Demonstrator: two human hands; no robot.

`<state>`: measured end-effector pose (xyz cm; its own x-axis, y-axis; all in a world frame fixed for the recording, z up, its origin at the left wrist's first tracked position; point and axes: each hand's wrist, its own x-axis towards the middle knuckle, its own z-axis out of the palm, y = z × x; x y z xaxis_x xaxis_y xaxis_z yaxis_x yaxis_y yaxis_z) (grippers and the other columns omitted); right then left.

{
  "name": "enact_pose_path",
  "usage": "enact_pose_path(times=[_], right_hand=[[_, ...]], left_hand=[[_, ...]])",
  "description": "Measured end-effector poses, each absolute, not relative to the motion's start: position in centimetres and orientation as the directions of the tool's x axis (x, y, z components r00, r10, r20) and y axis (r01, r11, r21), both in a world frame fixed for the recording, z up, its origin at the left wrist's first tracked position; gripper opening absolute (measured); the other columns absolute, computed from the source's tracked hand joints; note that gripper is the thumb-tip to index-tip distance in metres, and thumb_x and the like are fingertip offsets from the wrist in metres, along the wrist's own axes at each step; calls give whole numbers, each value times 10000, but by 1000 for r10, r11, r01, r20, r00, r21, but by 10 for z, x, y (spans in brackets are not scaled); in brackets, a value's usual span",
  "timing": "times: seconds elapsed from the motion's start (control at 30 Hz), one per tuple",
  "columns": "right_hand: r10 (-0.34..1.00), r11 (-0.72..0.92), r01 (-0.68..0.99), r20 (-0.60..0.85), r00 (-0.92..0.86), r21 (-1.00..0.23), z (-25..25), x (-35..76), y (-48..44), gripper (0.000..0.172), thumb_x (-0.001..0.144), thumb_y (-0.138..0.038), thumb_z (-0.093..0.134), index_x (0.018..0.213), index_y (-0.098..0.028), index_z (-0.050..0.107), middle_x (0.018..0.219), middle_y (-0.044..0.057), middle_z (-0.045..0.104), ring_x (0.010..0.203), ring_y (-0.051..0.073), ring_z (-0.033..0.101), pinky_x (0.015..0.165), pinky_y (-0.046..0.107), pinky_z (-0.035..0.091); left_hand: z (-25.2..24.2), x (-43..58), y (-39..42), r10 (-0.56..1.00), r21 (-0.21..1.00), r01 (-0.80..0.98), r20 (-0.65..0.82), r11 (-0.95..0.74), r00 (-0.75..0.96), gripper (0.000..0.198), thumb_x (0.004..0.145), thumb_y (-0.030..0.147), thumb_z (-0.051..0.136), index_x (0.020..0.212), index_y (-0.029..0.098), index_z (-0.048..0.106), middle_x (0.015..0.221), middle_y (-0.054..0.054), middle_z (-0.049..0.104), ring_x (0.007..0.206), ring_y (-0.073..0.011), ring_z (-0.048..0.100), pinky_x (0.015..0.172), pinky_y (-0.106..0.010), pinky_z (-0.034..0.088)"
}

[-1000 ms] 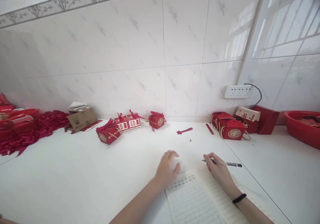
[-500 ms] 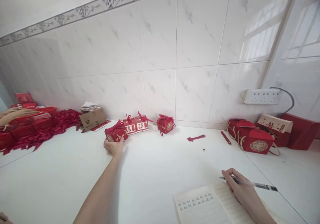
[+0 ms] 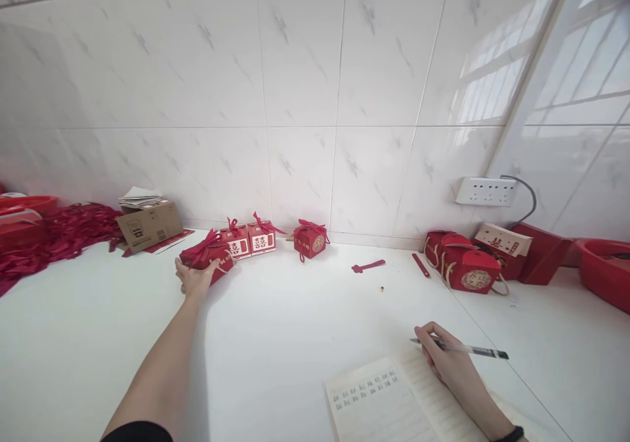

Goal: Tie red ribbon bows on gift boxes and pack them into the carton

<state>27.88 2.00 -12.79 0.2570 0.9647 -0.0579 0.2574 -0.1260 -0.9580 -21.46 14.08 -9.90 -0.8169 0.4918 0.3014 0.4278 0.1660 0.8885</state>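
Note:
With fingers wrapped around its near side, my left hand [image 3: 197, 279] grips a red gift box [image 3: 207, 258] tied with a dark red ribbon. Just behind it stand two red-and-white gift boxes [image 3: 262, 240] with ribbon bows. A red gift box with a round gold emblem [image 3: 311, 240] sits apart to their right. Over the open notebook [image 3: 369, 402], my right hand [image 3: 445, 356] is closed around a pen [image 3: 475, 350], its tip pointing left. Rows of handwritten characters show on the notebook's left page; my right hand and forearm cover part of the right page.
A ribbon heap [image 3: 83, 228] and a brown cardboard box [image 3: 152, 226] lie at the left. Larger red boxes with cord handles [image 3: 472, 274] stand at the right, near a red basin [image 3: 605, 274]. A flat red strip [image 3: 369, 266] lies mid-table. A power socket [image 3: 487, 191] hangs on the wall.
The view has turned right and down, so things sit further left and the red basin has come in. My left hand stays on the gift box; my right hand still holds the pen.

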Motion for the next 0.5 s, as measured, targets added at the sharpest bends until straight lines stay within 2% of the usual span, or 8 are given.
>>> enact_pose_path(times=[0.1, 0.2, 0.33, 0.43, 0.5], right_hand=[[962, -107, 257, -35, 271, -961, -128, 282, 22, 439, 621, -618, 532, 609, -200, 398, 429, -75, 344, 369, 56, 245, 362, 179, 175], [953, -54, 274, 32, 301, -960, -128, 285, 24, 428, 640, -615, 516, 621, -201, 406, 421, -72, 356, 348, 61, 257, 342, 177, 182], [918, 100, 403, 240, 314, -910, -126, 283, 24, 398, 719, -592, 449, 633, -205, 415, 406, -57, 376, 315, 86, 305, 311, 192, 223], [879, 152, 473, 338, 337, -868, -122, 281, 20, 364, 752, -558, 440, 696, -199, 448, 455, -37, 430, 339, 113, 381, 324, 212, 301], [865, 193, 511, 391, 314, -838, -117, 279, 15, 330, 764, -511, 454, 791, -185, 500, 595, 12, 535, 456, 147, 500, 405, 238, 408]], left_hand=[[-92, -196, 131, 468, 904, 345, 198, 252, -861, 1040, 556, 464, 740, 1364, 181, 148, 1391, -221, 285, 1323, -363, 295, 1060, -585, 243], [-90, -180, 122, 413, 914, 332, 216, 234, -885, 1012, 558, 458, 735, 1345, 183, 162, 1365, -215, 313, 1325, -363, 285, 1043, -590, 262], [-93, -165, 110, 412, 909, 341, 222, 241, -884, 1017, 562, 477, 729, 1345, 172, 156, 1374, -218, 310, 1318, -359, 292, 1033, -592, 268], [-94, -150, 97, 446, 899, 357, 220, 252, -867, 1029, 565, 513, 720, 1350, 169, 149, 1372, -222, 319, 1306, -356, 314, 1034, -588, 257], [-94, -136, 84, 483, 892, 390, 245, 227, -841, 1009, 582, 533, 701, 1351, 193, 143, 1372, -211, 326, 1301, -357, 324, 1028, -589, 252]])
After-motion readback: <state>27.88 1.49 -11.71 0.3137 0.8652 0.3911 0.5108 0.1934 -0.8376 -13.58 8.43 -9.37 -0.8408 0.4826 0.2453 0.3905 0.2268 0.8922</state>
